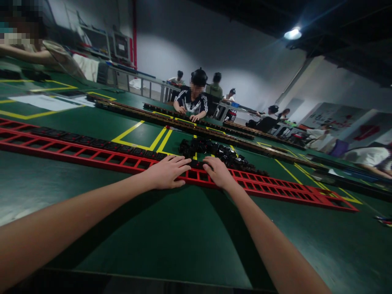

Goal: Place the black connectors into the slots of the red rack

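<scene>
One slatted red frame (199, 182), glossy black pieces (225, 152)

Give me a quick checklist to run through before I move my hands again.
1. Red frame lying on the green table: ok.
2. Left hand and right hand at either end of the black piece: ok.
3. That piece fully seated: cannot tell, fingers and the low angle hide it.
4. Near row of openings filled on the left: not ok, only the far row holds black parts there.
5. Loose black pile close by: ok, just beyond the frame.
6. Opposite person's hands off the frame: ok.
</scene>
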The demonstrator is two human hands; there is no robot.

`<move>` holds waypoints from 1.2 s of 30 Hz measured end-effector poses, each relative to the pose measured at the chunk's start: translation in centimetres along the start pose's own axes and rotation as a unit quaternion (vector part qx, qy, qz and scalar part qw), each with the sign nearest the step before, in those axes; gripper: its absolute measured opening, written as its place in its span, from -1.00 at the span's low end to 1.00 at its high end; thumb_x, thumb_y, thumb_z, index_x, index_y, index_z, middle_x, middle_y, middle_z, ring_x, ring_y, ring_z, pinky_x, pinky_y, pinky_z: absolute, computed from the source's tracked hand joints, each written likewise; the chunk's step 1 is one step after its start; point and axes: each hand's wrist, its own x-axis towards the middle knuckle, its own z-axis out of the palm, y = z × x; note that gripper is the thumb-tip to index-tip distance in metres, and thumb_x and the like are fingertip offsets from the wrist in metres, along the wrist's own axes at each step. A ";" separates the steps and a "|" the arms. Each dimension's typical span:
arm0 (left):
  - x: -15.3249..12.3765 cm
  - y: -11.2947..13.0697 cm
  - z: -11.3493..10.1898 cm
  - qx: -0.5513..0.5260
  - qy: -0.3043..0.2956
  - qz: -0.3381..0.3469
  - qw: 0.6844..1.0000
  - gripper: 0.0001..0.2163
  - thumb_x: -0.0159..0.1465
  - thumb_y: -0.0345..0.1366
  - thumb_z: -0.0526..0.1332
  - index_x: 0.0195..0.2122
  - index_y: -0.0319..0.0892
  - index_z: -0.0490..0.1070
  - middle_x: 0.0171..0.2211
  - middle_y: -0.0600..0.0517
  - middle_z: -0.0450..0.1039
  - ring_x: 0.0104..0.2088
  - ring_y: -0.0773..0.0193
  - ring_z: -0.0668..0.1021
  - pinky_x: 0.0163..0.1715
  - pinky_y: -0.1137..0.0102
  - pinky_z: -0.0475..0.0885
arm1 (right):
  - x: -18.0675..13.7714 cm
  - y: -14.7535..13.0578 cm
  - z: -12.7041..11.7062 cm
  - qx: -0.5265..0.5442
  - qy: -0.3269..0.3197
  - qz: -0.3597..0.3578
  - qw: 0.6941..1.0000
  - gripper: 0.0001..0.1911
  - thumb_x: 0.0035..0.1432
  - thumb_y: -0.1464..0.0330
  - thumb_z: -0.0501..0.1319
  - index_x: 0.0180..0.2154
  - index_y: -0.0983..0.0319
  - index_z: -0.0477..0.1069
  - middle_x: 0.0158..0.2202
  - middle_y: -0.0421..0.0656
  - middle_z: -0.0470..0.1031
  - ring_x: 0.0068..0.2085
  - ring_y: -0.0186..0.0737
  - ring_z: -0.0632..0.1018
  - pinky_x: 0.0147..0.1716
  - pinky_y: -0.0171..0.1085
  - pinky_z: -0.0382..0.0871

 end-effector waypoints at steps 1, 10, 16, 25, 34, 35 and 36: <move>0.0 0.0 0.1 -0.003 0.002 0.000 1.000 -0.51 0.35 -0.05 0.16 0.25 -0.12 0.30 0.39 -0.11 0.11 0.35 -0.09 0.20 0.29 0.05 0.06 | 0.0 0.1 0.1 -0.001 -0.003 0.009 1.000 -0.66 0.40 0.25 0.05 0.04 0.25 0.46 0.13 0.03 0.46 0.17 -0.02 0.42 0.17 0.05 0.30; -0.2 0.0 0.2 -0.016 0.028 -0.022 0.999 -0.50 0.39 0.04 0.08 0.26 -0.09 0.28 0.38 -0.18 0.09 0.36 -0.12 0.17 0.29 -0.04 0.00 | 0.2 0.0 0.3 0.014 -0.042 0.013 0.999 -0.61 0.42 0.23 0.01 0.09 0.26 0.42 0.17 0.05 0.43 0.19 -0.03 0.42 0.21 0.03 0.27; -0.1 0.1 0.2 -0.009 0.014 -0.050 0.999 -0.49 0.39 0.09 0.04 0.24 -0.09 0.30 0.36 -0.23 0.13 0.32 -0.16 0.25 0.24 -0.03 0.10 | 0.2 -0.5 -0.2 0.024 -0.058 0.021 0.998 -0.63 0.41 0.25 0.02 0.11 0.25 0.39 0.14 0.04 0.45 0.13 -0.05 0.46 0.17 0.01 0.32; 0.0 -0.1 0.3 0.001 0.020 -0.035 0.999 -0.49 0.39 0.08 0.07 0.25 -0.10 0.29 0.35 -0.22 0.16 0.30 -0.14 0.27 0.24 0.02 0.12 | 1.5 0.6 0.2 0.034 0.009 0.061 0.998 -0.68 0.35 0.29 0.10 0.02 0.26 0.47 -0.01 0.02 0.54 0.01 -0.08 0.54 0.08 -0.06 0.40; 0.0 -0.2 0.3 0.010 0.028 -0.031 0.999 -0.48 0.39 0.08 0.07 0.24 -0.12 0.31 0.32 -0.25 0.19 0.29 -0.17 0.29 0.20 0.01 0.17 | 8.6 -1.2 1.1 -0.055 -0.090 -0.004 0.994 -0.57 0.27 0.50 0.10 0.15 0.23 0.42 0.15 -0.01 0.42 0.12 -0.11 0.47 0.21 -0.13 0.29; 0.0 -0.2 0.3 0.011 0.029 -0.031 0.999 -0.48 0.39 0.08 0.06 0.24 -0.11 0.31 0.33 -0.24 0.19 0.28 -0.16 0.29 0.20 0.01 0.17 | 8.9 -1.2 1.1 -0.072 -0.107 -0.001 0.992 -0.58 0.26 0.48 0.13 0.14 0.23 0.43 0.14 0.01 0.41 0.09 -0.10 0.49 0.19 -0.13 0.30; 0.0 -0.2 0.3 0.011 0.030 -0.031 0.999 -0.48 0.39 0.09 0.05 0.24 -0.11 0.30 0.33 -0.23 0.19 0.28 -0.16 0.29 0.21 0.01 0.16 | 9.1 -1.0 1.0 -0.085 -0.117 0.002 0.990 -0.61 0.26 0.45 0.16 0.12 0.24 0.44 0.12 0.02 0.40 0.06 -0.10 0.50 0.16 -0.14 0.33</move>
